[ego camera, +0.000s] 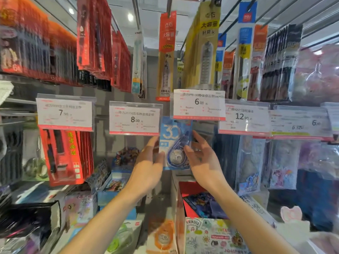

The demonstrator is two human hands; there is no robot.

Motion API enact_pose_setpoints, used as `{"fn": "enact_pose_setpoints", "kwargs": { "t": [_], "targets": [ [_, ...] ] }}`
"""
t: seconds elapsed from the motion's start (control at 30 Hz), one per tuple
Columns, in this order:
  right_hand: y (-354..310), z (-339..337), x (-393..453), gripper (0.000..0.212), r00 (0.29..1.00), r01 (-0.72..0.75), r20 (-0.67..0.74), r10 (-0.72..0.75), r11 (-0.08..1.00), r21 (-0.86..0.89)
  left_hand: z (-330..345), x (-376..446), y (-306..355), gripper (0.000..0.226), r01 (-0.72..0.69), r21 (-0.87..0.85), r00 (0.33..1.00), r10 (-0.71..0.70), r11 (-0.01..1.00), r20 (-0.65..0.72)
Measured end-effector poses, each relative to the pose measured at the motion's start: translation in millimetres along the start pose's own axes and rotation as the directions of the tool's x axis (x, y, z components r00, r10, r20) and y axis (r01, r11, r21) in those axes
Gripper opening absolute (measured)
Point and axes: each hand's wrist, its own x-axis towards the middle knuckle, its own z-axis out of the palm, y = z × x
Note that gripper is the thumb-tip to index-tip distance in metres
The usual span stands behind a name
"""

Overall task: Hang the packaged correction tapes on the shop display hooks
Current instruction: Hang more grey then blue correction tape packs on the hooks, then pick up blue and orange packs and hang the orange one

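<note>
The packaged correction tape (175, 143) sits in the middle of the frame, a blue card with a large "30" printed near its top and a clear blister below it. Its long axis runs up and down, tilted only slightly; its top edge is tucked behind the lower edge of the 6.00 price tag (199, 105). Inside the blister the blue correction tape dispenser lies on a slant, its round wheel at the lower middle and its narrow tip pointing toward the upper right of the card.

Both hands flank the package. The left hand (149, 162) is at the card's left edge with fingers stretched upward and loosely spread, the thumb lying against the lower left of the card. The right hand (203, 158) is at the right edge, fingers long and relaxed, a fingertip touching the blister near the wheel. Neither is curled round the card (whether the hook bears its weight cannot be told, as the tag hides the top).

Left of centre hangs the 8.00 price tag (134, 118), and farther left the 7.90 price tag (64, 112) above red pen packs (62, 156). Right of centre is the 12.90 price tag (243, 117). Along the lower frame lie boxes of stickers (211, 237).
</note>
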Motion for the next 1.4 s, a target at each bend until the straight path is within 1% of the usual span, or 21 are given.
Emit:
{"fn": "enact_pose_setpoints", "kwargs": {
  "t": [0.1,0.17,0.27,0.33,0.4,0.5,0.6,0.77,0.9,0.97,1.1,1.13,1.2,1.23,1.3,1.4],
  "targets": [
    [3,2,5,0.046,1.0,0.013,0.01,-0.013,1.0,-0.02,1,6,2,0.055,0.035,-0.026,0.999,-0.035,0.999,0.009],
    [3,0,6,0.044,1.0,0.013,0.018,-0.013,1.0,0.003,0,5,7,0.051,0.049,-0.051,0.999,-0.049,0.997,0.002],
    [2,-11,2,0.027,0.999,-0.037,0.039,0.036,0.999,0.034,-5,-2,15,0.042,0.025,-0.086,1.0,-0.026,0.996,-0.01],
    [-3,-22,-9,0.019,0.997,-0.072,0.041,0.07,0.996,0.045,-12,-11,22,0.038,0.003,-0.096,0.999,-0.006,0.995,-0.034],
    [-10,-36,-23,0.015,0.996,-0.092,0.017,0.091,0.993,0.078,-19,-23,31,0.034,-0.016,-0.101,0.996,0.007,0.995,-0.086],
    [-23,-58,-45,0.016,0.994,-0.107,0.012,0.107,0.983,0.146,-26,-45,48,0.028,-0.006,-0.187,0.988,-0.022,0.982,-0.15],
    [-31,-74,-72,0.013,0.992,-0.124,0.031,0.12,0.967,0.221,-32,-74,59,0.019,0.01,-0.275,0.986,-0.054,0.961,-0.155],
    [-34,-78,-119,0.012,0.986,-0.158,0.092,0.136,0.944,0.29,-45,-125,59,0.019,0.011,-0.337,0.987,-0.064,0.942,-0.147],
    [-41,-65,-151,0.01,0.983,-0.171,0.111,0.144,0.938,0.302,-60,-154,48,0.014,0.036,-0.382,0.987,-0.092,0.923,-0.13],
    [-43,-55,-165,0.013,0.981,-0.184,0.116,0.157,0.941,0.285,-70,-164,38,0.014,0.056,-0.414,0.983,-0.122,0.909,-0.135],
    [-48,-24,-184,0.011,0.975,-0.218,0.096,0.199,0.94,0.262,-100,-176,13,0.019,0.084,-0.469,0.981,-0.156,0.879,-0.117],
    [-51,-13,-188,0.013,0.975,-0.221,0.081,0.206,0.938,0.269,-110,-177,6,0.019,0.086,-0.477,0.982,-0.156,0.875,-0.11],
    [-55,13,-193,0.024,0.974,-0.225,0.053,0.219,0.932,0.283,-134,-178,-9,0.019,0.087,-0.49,0.984,-0.15,0.867,-0.091],
    [-57,27,-194,0.024,0.973,-0.229,0.046,0.225,0.932,0.281,-147,-177,-18,0.019,0.091,-0.492,0.985,-0.149,0.866,-0.081],
    [-59,57,-195,0.014,0.969,-0.244,0.035,0.244,0.932,0.268,-174,-175,-35,0.017,0.106,-0.476,0.987,-0.149,0.873,-0.054],
    [-59,101,-193,0.009,0.963,-0.265,0.025,0.267,0.935,0.238,-214,-173,-57,0.017,0.113,-0.428,0.989,-0.144,0.897,-0.042]
  ]
}}
